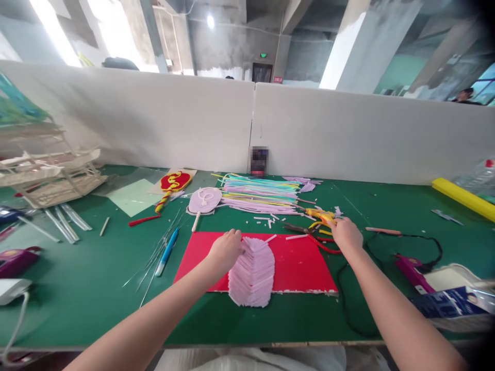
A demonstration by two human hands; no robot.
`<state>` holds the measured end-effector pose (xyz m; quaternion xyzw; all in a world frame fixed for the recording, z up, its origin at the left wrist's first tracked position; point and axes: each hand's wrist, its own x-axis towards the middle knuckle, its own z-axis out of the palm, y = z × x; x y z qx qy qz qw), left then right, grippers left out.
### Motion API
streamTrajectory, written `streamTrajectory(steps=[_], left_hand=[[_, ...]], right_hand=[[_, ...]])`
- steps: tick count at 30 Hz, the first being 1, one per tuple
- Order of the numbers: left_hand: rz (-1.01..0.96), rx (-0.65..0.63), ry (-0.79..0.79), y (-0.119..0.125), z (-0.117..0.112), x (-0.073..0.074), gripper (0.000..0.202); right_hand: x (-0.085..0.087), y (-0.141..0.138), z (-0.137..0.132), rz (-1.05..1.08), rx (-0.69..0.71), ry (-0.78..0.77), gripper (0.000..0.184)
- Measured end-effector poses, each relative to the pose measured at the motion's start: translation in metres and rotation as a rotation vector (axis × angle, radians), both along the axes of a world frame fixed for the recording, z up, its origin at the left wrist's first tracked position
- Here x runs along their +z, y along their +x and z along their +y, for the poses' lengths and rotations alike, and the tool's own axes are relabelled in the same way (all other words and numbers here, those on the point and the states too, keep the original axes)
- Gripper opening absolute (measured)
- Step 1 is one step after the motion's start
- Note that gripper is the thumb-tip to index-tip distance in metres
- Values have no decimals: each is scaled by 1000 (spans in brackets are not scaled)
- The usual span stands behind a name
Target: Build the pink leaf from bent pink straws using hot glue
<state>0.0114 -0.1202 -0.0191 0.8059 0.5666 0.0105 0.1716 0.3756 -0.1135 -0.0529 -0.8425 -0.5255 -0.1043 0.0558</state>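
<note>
A lilac leaf-shaped piece (251, 278) made of slanted pipe-cleaner strips lies on a red board (301, 268), its lower end past the board's front edge. My left hand (226, 252) is at the piece's upper left edge, fingers closed together; what they pinch is hidden. My right hand (347, 237) is wrapped around a yellow glue gun (320, 214), just beyond the board's upper right corner. Beneath the gun lie pliers with red handles (325, 248). Short lilac offcuts (270, 221) are scattered behind the board.
Bundled coloured pipe cleaners (261, 193) lie at the back. Left of them are a lilac fan shape (204, 201), a red-and-yellow fan (175, 181), thin wires and a blue pen (168, 250). A tiered wooden model (62, 175) stands far left. A black cord (342, 299) loops at right.
</note>
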Motion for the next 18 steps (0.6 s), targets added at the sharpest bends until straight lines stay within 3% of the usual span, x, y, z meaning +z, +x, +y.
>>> streamTrajectory(steps=[4, 6, 12, 18], left_hand=[[-161, 87, -41, -2, 4, -8, 14], [-221, 92, -74, -5, 9, -13, 7], [-516, 76, -210, -10, 11, -19, 19], [-702, 137, -105, -16, 0, -29, 18]], right_hand=[[0, -20, -14, -58, 77, 123, 33], [-3, -29, -20, 41, 134, 92, 30], [-19, -37, -34, 196, 255, -7, 27], [-19, -31, -41, 260, 346, -16, 36]])
